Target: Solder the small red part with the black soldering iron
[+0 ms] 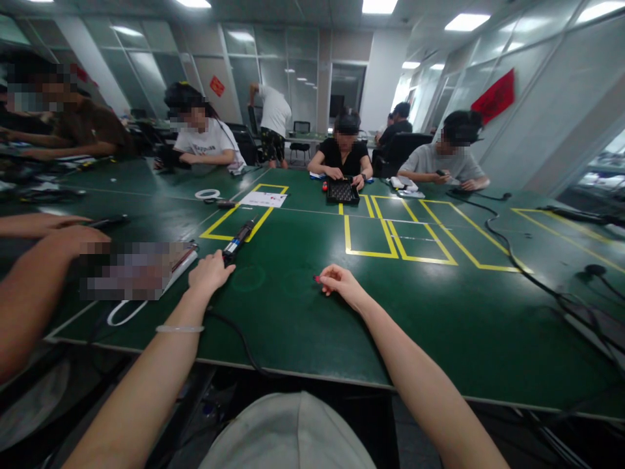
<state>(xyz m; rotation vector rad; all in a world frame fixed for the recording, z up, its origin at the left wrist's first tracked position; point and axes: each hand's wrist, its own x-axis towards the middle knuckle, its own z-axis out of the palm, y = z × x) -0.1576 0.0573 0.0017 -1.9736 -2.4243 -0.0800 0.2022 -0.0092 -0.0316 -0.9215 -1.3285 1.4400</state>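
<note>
My left hand (211, 273) rests on the table at the near end of a black soldering iron (239, 240) with a blue band, its fingers closed around the handle. The iron's thin tip points away from me and to the right. In the middle of the table, just above the surface, my right hand (338, 280) pinches a small red and black piece (316, 279) between thumb and fingertips. The piece is too small to identify. A black cord (244, 342) runs from beneath my left wrist to the near table edge.
Yellow tape rectangles (371, 253) mark the green table (303, 332). A paper sheet (263, 199) and white ring (208, 195) lie farther back. A neighbour's arm (34, 286) reaches in at left, beside a blurred phone-like item. Cables (508, 244) cross the right side; people sit opposite.
</note>
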